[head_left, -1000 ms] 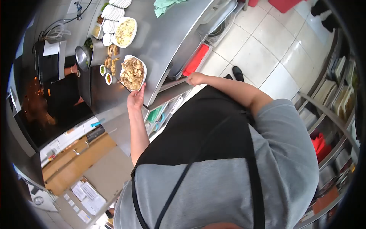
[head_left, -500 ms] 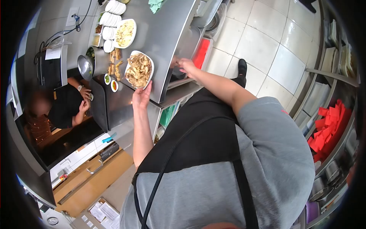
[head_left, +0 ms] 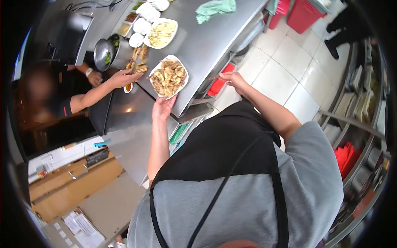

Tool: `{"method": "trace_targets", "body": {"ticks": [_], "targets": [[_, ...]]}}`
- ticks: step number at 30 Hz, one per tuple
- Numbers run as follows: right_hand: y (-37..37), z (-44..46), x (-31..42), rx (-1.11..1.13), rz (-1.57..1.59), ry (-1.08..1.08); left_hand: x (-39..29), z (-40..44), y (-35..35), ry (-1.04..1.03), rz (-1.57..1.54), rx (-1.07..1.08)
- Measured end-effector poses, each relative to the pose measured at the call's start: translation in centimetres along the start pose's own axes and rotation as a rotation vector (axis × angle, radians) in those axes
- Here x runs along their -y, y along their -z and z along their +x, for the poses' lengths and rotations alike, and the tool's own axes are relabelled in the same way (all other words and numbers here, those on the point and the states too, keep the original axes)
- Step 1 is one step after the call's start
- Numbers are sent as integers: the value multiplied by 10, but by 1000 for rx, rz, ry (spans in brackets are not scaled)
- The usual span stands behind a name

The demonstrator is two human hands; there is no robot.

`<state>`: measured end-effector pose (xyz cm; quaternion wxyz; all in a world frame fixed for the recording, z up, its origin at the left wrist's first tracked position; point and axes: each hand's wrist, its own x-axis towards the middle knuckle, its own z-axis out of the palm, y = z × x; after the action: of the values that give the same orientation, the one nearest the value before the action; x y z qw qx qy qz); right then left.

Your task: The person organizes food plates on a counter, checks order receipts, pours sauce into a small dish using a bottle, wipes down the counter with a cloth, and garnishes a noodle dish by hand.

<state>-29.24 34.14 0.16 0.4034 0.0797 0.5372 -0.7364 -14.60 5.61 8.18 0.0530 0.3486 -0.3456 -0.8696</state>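
My left hand (head_left: 164, 108) holds the near edge of a white dish (head_left: 186, 84) heaped with browned food pieces (head_left: 168, 77), over the corner of the steel counter (head_left: 198, 35). My right hand (head_left: 233, 80) is closed beside the counter's edge, above a red item (head_left: 218, 84) on the lower level; a thin thing shows at its fingertips, too small to name. Another white dish of pale food (head_left: 161, 34) stands farther along the counter. Brown sticks (head_left: 141, 66) lie left of my dish.
A co-worker's hand (head_left: 124, 78) reaches to the sticks. A metal pot (head_left: 120, 53), metal bowl (head_left: 103, 53), sauce cup (head_left: 128, 87), stacked white dishes (head_left: 147, 11) and green cloth (head_left: 215, 10) are on the counter. Shelves (head_left: 351, 124) stand right; another person's legs (head_left: 337, 39) show upper right.
The view has shifted. The co-worker's arm has stretched across to the sticks. My right hand has come away from the counter's edge; my left hand still holds the dish.
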Motion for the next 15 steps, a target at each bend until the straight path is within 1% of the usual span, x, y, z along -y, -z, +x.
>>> {"method": "trace_targets", "body": {"ticks": [2, 3, 4, 6, 7, 9, 10, 12, 13, 14, 15], "targets": [[-9, -5, 39, 83, -323, 45, 3, -5, -6, -18, -4, -61], [-14, 4, 53, 141, -467, 206, 4, -6, -8, -24, -26, -65], [-23, 16, 71, 130, -666, 263, 6, -7, -9, -28, -47, -70], [-56, 27, 116, 50, -939, 486, 9, -11, -17, -50, -77, -95], [-75, 34, 133, 77, -951, 500, 11, -12, -19, -68, -71, -97], [-114, 47, 157, -14, -1243, 990, 14, -9, -15, -65, -113, -81], [-130, 57, 160, 9, -1247, 1001, 14, -10, -17, -82, -126, -89], [-157, 76, 155, 1, -1319, 1121, 15, -12, -22, -92, -132, -118], [-166, 80, 151, 23, -1321, 1132, 15, -12, -22, -100, -121, -113], [-172, 84, 148, 78, -1399, 1057, 16, -12, -23, -117, -134, -120], [-177, 88, 147, 130, -1476, 983, 18, -11, -25, -125, -112, -182]]}}
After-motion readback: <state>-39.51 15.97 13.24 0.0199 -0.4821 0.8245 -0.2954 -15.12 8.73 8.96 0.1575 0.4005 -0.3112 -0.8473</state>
